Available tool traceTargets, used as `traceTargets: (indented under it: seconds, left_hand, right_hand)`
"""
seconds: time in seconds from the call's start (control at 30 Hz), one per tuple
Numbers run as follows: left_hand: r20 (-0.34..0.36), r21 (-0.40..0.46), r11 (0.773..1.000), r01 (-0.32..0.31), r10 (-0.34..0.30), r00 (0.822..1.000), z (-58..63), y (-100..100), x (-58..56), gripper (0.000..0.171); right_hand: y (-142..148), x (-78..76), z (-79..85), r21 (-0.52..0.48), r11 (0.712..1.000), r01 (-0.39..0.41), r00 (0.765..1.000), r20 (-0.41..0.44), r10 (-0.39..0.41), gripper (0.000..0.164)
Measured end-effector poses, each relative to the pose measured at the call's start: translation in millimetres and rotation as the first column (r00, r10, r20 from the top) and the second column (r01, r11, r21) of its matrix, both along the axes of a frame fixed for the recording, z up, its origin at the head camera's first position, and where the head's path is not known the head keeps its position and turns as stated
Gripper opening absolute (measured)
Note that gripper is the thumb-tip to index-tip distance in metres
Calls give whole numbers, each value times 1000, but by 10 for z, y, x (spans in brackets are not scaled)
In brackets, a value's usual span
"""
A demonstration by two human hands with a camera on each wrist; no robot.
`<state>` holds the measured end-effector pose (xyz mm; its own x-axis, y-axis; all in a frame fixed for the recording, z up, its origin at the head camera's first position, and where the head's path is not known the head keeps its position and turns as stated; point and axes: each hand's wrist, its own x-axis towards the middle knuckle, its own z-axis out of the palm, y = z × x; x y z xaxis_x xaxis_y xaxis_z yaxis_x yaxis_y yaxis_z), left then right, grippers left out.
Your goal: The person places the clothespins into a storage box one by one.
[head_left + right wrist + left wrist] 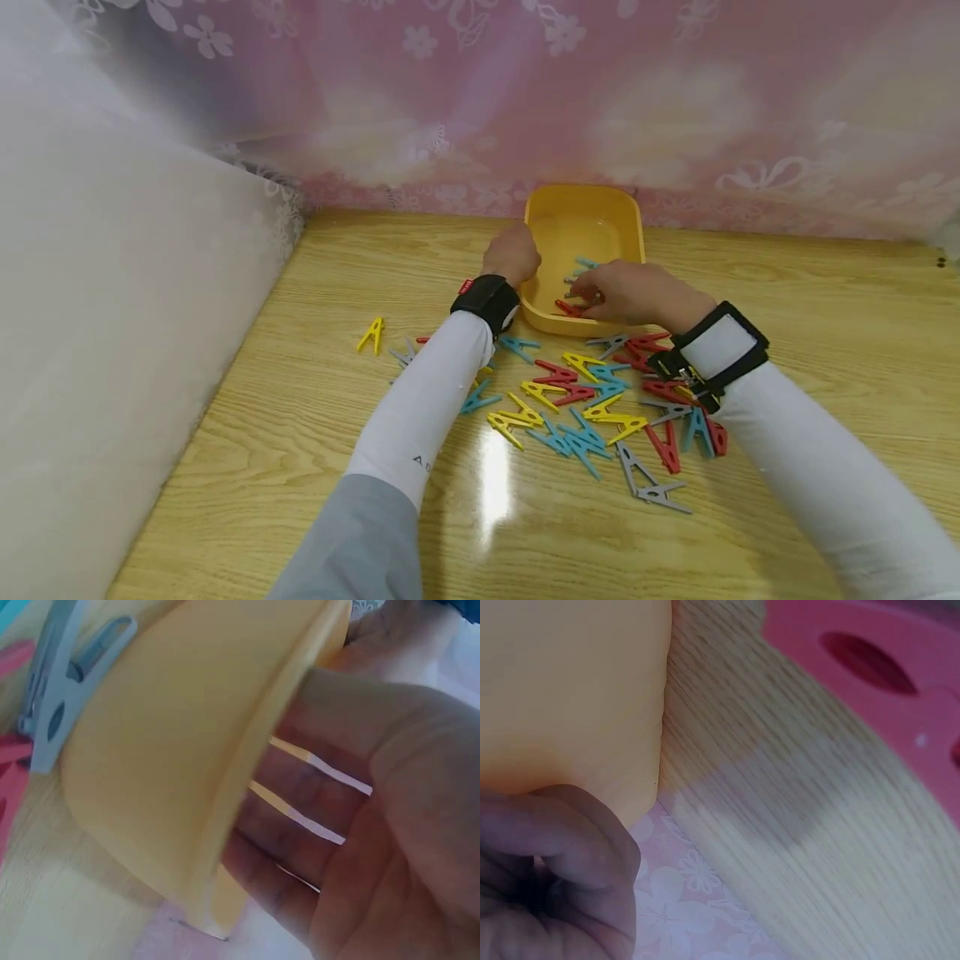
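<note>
A yellow plastic basin [551, 229] stands on the table against the cloth, with a few blue, grey and red clothespins [567, 308] inside. My left hand [513, 253] is curled into a fist at the basin's left rim, and the left wrist view has that curled hand [555, 874] just outside the yellow wall. My right hand [633, 293] reaches over the front right of the rim, fingers down inside the basin above the clothespins. In the right wrist view its loosely extended fingers [281, 832] pass behind the rim with nothing seen between them.
Many clothespins in red, blue, yellow and grey lie scattered on the wooden table [300, 433] before the basin, beneath and between both arms. A single yellow clothespin [372, 335] lies off to the left. Pink flowered cloth [450, 108] hangs behind, and a white sheet [112, 275] borders the left.
</note>
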<state>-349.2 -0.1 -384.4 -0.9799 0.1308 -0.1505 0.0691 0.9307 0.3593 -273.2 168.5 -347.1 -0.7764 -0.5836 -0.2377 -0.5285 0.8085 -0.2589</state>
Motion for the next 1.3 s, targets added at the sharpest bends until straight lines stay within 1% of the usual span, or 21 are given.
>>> traceTargets:
  seconds: [0.07, 0.13, 0.27, 0.43, 0.57, 0.67, 0.73, 0.83, 0.97, 1.1, 1.17, 1.3]
  left_hand:
    - [-4, -2, 1000, 2, -2, 1000, -4, 5, 3, 25]
    - [-6, 1, 1000, 3, -3, 1000, -10, 1, 1, 25]
    - [-7, 11, 1000, 10, -10, 1000, -7, -21, -15, 23]
    - [-10, 1, 1000, 27, -27, 1000, 7, -72, -48, 22]
    - [-9, -11, 999, 37, -37, 999, -2, -135, -71, 26]
    - [-7, -18, 999, 31, -31, 999, -14, -186, -85, 29]
    - [-8, -22, 1000, 22, -22, 1000, -15, -221, -93, 30]
    - [-9, -17, 1000, 9, -9, 1000, -4, -260, -98, 29]
    - [-12, -14, 1000, -5, 5, 1000, 22, -286, -101, 29]
    - [-2, -11, 1000, -11, 11, 1000, 31, -301, -97, 28]
    - [4, -11, 1000, -12, 12, 1000, 31, -309, -100, 27]
    - [6, -8, 1000, -16, 16, 1000, 36, -322, -105, 27]
  right_hand:
    - [29, 19, 11, -37, 999, 3, 1000, 0, -3, 26]
    - [60, 41, 32, -77, 997, 24, 1000, -8, -24, 27]
    - [158, 102, 99, -139, 987, 85, 995, -43, -92, 34]
    - [345, 229, 178, -203, 965, 165, 978, -92, -187, 39]
    - [524, 343, 160, -227, 949, 221, 959, -128, -254, 40]
    - [656, 414, 104, -215, 939, 268, 946, -125, -298, 41]
    - [729, 454, 55, -202, 934, 296, 941, -109, -321, 44]
    - [822, 508, -28, -182, 922, 341, 932, -63, -357, 49]
    - [916, 590, -125, -157, 907, 391, 916, -23, -399, 53]
    - [1003, 720, -195, -112, 895, 432, 901, 17, -433, 55]
    - [1042, 787, -230, -86, 888, 451, 893, 49, -448, 60]
    - [1083, 900, -308, -52, 874, 484, 874, 75, -480, 65]
